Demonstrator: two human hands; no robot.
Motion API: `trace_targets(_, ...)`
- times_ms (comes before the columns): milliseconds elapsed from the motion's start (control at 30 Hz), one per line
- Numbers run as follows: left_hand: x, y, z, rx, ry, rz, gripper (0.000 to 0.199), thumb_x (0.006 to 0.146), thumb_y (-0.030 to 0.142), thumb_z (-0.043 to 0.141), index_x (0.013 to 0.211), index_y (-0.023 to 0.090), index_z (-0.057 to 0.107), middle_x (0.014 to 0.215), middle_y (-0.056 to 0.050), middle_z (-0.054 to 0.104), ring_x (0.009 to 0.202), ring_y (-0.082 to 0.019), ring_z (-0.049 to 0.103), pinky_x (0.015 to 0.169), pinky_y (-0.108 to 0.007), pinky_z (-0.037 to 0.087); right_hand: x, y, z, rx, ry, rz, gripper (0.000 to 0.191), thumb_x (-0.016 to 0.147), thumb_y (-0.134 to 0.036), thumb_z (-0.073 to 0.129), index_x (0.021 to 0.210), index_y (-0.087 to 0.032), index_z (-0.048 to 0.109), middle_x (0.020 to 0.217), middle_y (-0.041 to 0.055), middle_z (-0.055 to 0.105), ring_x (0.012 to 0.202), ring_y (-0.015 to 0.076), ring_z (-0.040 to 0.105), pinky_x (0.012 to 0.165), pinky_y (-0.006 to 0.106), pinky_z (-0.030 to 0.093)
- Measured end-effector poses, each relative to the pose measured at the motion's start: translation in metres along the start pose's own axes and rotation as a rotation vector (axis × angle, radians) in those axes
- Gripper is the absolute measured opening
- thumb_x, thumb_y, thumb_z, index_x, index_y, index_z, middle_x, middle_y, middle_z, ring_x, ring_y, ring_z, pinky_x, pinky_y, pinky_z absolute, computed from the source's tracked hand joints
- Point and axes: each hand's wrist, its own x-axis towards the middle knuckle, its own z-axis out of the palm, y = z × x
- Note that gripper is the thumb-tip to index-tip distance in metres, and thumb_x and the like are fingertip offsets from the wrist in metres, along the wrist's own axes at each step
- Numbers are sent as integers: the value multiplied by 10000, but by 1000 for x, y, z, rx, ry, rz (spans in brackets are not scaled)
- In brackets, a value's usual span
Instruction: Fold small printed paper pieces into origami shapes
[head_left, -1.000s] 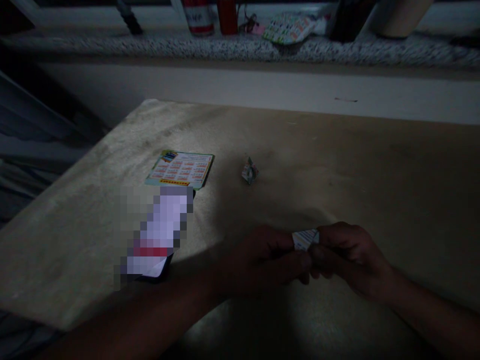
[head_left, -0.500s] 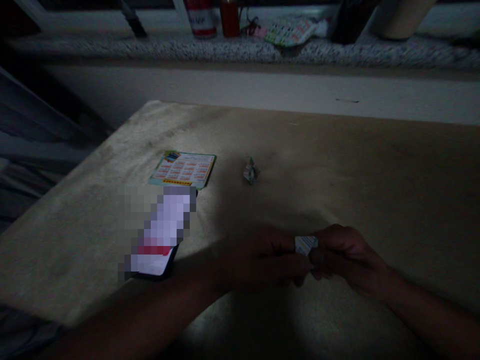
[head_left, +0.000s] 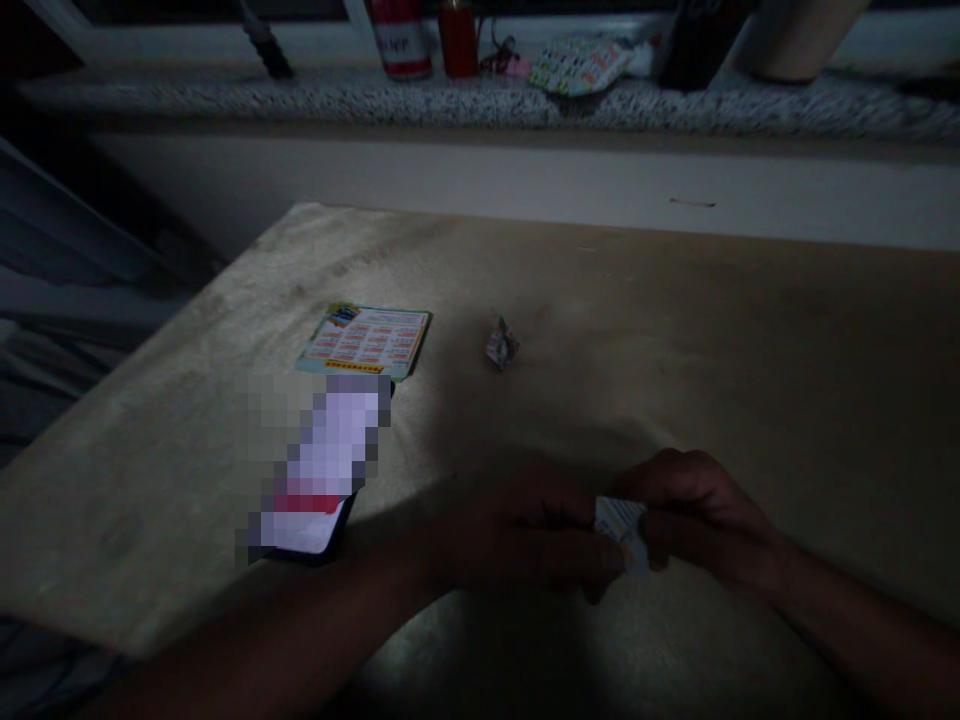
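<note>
A small folded piece of printed paper (head_left: 621, 516) is pinched between my two hands, low and right of the middle of the head view. From its left side, my left hand (head_left: 559, 530) grips it, thumb on top. My right hand (head_left: 694, 505) closes on its right edge with thumb and curled fingers. Farther off on the table lies a small folded paper shape (head_left: 502, 345), printed and pointed. To the left are a flat stack of calendar cards (head_left: 369, 338) and a phone (head_left: 330, 440) with a lit, pixelated screen.
The pale table (head_left: 750, 350) reaches up to the wall. Above runs a speckled stone sill (head_left: 315, 100) with a red can (head_left: 403, 40), a red container (head_left: 458, 42), a crumpled printed packet (head_left: 581, 65), a dark cup (head_left: 701, 45) and a beige pot (head_left: 806, 40).
The folded paper has tilted and shifted slightly down and right, and more of its face shows. My right thumb has moved up along its right edge. Other things stay put.
</note>
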Motion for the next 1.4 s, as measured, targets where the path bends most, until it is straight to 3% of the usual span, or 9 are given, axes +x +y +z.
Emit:
trace_targets(200,0,4,2,-30,-49,11,422,929,488,616,696,137,590,618,40,473,550,-66,383,536,-212,313,5,-5,0,-192,38,11,448,949,-463,592,625,-155,604,558,-22,435,499,105,411,489,274,293)
trace_targets(367,0,4,-1,-45,-26,-2,433,896,510,649,681,142,577,594,51,453,533,-65,361,527,-210,309,4,0,-2,-113,-8,27,438,950,-478,586,672,-145,645,566,-2,513,512,115,465,478,258,336)
trace_targets(533,2,1,-7,0,-95,-4,393,910,454,638,690,135,572,591,55,443,531,-65,354,531,-211,308,2,-1,-3,-90,-19,-8,390,967,-435,565,730,-139,655,592,4,519,512,113,469,473,251,355)
trace_targets(667,5,-1,-11,141,8,30,336,929,412,608,780,112,626,659,32,501,596,-81,412,584,-218,331,1,-5,-1,-210,87,-28,378,996,-358,531,677,-167,594,565,-33,417,490,96,380,446,249,281)
trace_targets(800,6,1,-8,260,133,128,318,972,365,539,833,98,642,702,5,540,645,-99,466,626,-230,368,2,-6,3,-311,160,-70,330,994,-312,536,704,-169,605,578,-32,433,495,94,368,462,263,265)
trace_targets(967,3,5,0,225,136,192,309,978,311,543,763,105,626,655,19,515,606,-81,454,591,-205,370,4,-9,6,-378,151,-62,327,980,-272,555,668,-174,564,561,-45,394,481,84,331,450,260,238)
trace_targets(1233,6,0,-6,193,159,171,371,960,429,576,793,108,660,689,-4,585,645,-99,521,623,-217,415,2,-6,6,-385,169,-94,282,981,-245,547,711,-176,585,583,-31,465,498,90,390,475,265,279)
trace_targets(1400,7,-1,-8,323,217,161,362,969,388,561,737,116,617,603,52,419,569,-72,378,537,-203,297,4,-6,6,-404,170,-121,312,962,-210,554,653,-189,520,552,-57,392,471,77,344,457,260,240)
